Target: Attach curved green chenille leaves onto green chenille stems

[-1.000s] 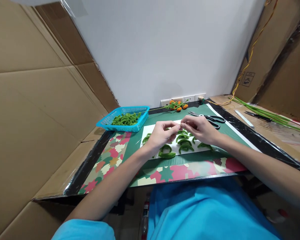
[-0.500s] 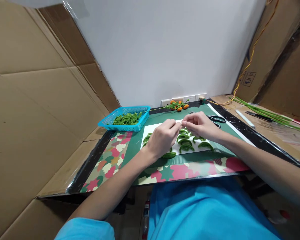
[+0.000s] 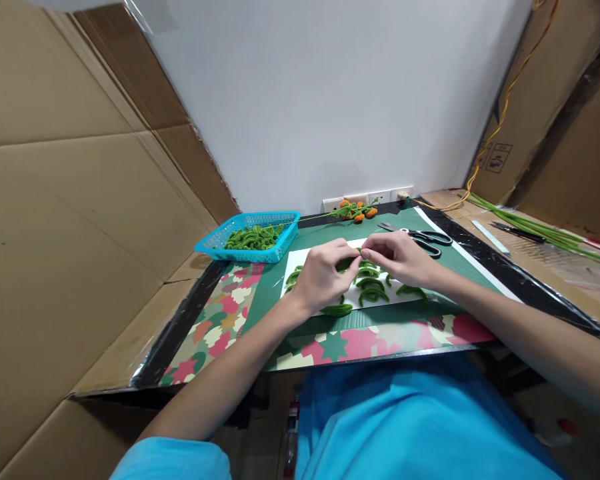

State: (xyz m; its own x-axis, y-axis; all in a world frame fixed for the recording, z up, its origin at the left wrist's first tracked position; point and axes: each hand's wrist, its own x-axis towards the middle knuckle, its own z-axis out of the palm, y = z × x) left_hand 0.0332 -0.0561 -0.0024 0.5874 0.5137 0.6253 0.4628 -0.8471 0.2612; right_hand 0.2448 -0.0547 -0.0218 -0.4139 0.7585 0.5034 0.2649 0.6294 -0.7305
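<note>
My left hand (image 3: 324, 275) and my right hand (image 3: 396, 257) meet fingertip to fingertip above a white sheet (image 3: 300, 261) on the green mat (image 3: 265, 283). Both pinch a small green pipe-cleaner piece (image 3: 351, 261) between them. Under the hands, several curved green pipe-cleaner pieces (image 3: 373, 288) lie on the white sheet. More of them fill the blue basket (image 3: 250, 237) at the back left.
Black scissors (image 3: 423, 238) lie behind my right hand. A small orange-and-green flower sprig (image 3: 356, 211) rests by the wall sockets. Long green stems (image 3: 530, 230) and a ruler (image 3: 487, 237) lie at the right. Cardboard sheets stand left and right.
My hands have dropped slightly toward the white sheet and the fingertips have closed tighter together on the green piece. The scissors' blades show again behind my right hand.
</note>
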